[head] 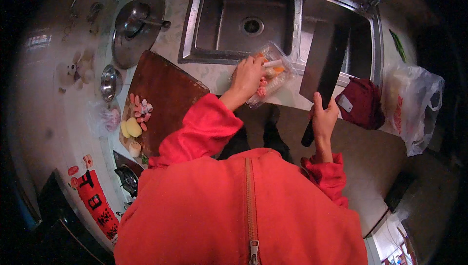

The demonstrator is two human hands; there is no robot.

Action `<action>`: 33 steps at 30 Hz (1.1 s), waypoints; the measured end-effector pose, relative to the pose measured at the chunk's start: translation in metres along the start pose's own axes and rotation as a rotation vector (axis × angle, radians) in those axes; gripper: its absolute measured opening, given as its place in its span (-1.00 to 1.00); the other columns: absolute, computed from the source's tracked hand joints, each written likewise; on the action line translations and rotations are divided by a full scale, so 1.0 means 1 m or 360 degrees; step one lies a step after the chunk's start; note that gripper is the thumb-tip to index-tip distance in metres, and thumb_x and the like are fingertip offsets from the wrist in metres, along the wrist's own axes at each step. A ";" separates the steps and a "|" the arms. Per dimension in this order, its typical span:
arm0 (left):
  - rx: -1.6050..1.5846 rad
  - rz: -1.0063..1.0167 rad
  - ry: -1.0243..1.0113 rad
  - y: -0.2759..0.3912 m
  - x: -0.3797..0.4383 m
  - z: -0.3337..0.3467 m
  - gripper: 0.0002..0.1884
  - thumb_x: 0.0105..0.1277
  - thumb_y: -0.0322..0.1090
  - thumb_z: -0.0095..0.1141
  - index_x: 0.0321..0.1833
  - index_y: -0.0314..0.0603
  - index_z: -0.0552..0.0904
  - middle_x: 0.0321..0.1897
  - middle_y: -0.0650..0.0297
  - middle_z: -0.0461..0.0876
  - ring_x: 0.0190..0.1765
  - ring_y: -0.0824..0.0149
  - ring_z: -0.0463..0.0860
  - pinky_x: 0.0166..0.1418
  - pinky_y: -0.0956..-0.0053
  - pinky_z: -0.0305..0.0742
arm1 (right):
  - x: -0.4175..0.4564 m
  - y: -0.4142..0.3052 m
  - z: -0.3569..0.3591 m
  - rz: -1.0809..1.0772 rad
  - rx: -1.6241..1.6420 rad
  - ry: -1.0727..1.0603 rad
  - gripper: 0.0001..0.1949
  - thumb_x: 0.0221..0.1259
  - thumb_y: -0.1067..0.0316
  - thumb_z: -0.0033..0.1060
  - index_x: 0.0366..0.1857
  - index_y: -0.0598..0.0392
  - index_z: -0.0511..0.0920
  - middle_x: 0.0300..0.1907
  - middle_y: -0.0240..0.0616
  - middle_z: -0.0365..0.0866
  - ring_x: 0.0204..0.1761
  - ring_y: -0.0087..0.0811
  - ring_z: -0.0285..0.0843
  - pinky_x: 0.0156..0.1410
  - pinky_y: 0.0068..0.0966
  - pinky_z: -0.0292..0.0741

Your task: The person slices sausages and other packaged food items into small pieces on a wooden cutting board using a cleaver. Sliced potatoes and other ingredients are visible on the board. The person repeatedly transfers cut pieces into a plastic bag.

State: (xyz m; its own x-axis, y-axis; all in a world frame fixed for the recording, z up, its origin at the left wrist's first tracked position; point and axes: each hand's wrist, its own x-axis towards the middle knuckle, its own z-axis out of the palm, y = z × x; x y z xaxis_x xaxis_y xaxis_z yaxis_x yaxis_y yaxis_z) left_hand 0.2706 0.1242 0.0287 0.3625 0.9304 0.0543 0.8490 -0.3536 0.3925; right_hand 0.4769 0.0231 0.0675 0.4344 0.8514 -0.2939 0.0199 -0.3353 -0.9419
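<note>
My right hand [324,113] grips a cleaver [321,64] by its dark handle. Its broad blade points away from me, over the counter edge and the right sink basin. My left hand [249,78] rests over a clear plastic tray [272,93] on the counter in front of the sink. Orange, pink and pale food pieces [268,75] lie in the tray. A pale stick-shaped piece [272,63] is by my left fingertips; whether they hold anything is hidden.
A wooden cutting board [168,93] on the left carries cut pink sausage pieces [140,108] and peeled yellow potatoes [132,127]. Behind lies a double steel sink [237,20]. A dark red cloth [362,106] and a plastic bag [413,104] sit right; a gas burner [128,179] is left.
</note>
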 end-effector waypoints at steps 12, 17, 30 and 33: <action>-0.0093 -0.0009 -0.0078 -0.001 -0.012 -0.014 -0.54 0.12 -0.44 0.16 0.12 -0.16 0.41 -0.22 0.03 0.55 -0.09 -0.04 0.52 -0.04 0.15 0.43 | 0.002 -0.001 -0.001 0.0000 0.0051 -0.0045 -0.78 0.29 0.21 0.10 -0.45 0.10 0.43 -0.72 -0.49 0.33 -0.74 -0.66 0.26 -0.65 -0.65 0.18; -0.0058 -0.0165 -0.0080 -0.002 -0.014 -0.009 -0.54 0.13 -0.47 0.09 0.14 -0.13 0.39 -0.14 0.05 0.52 -0.04 -0.04 0.52 0.01 0.16 0.45 | 0.004 0.000 -0.005 0.0019 0.0017 -0.0046 -0.78 0.31 0.21 0.08 -0.44 0.10 0.45 -0.72 -0.52 0.33 -0.73 -0.67 0.26 -0.65 -0.65 0.18; 0.0493 -0.0184 -0.0598 0.010 0.021 0.005 -0.42 0.01 -0.29 0.25 0.12 -0.27 0.39 -0.12 -0.03 0.51 -0.25 -0.03 0.64 -0.21 0.13 0.55 | 0.011 -0.003 -0.011 0.0006 0.0005 -0.0096 -0.80 0.30 0.22 0.08 -0.42 0.11 0.47 -0.71 -0.53 0.32 -0.72 -0.69 0.24 -0.64 -0.65 0.16; 0.0428 -0.0284 -0.0652 0.015 0.025 0.004 -0.45 -0.04 -0.28 0.29 0.05 -0.27 0.43 -0.11 -0.05 0.53 -0.15 0.01 0.64 -0.11 0.17 0.56 | 0.013 0.000 -0.012 -0.0037 -0.0028 -0.0084 -0.80 0.30 0.23 0.08 -0.41 0.11 0.49 -0.70 -0.55 0.32 -0.71 -0.69 0.23 -0.63 -0.65 0.14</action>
State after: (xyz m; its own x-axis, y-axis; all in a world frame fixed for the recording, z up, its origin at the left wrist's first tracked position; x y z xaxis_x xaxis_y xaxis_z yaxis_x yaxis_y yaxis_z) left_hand 0.2937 0.1413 0.0327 0.2778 0.8837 -0.3766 0.9606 -0.2551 0.1100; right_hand 0.4933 0.0293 0.0657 0.3856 0.8789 -0.2808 0.0454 -0.3220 -0.9456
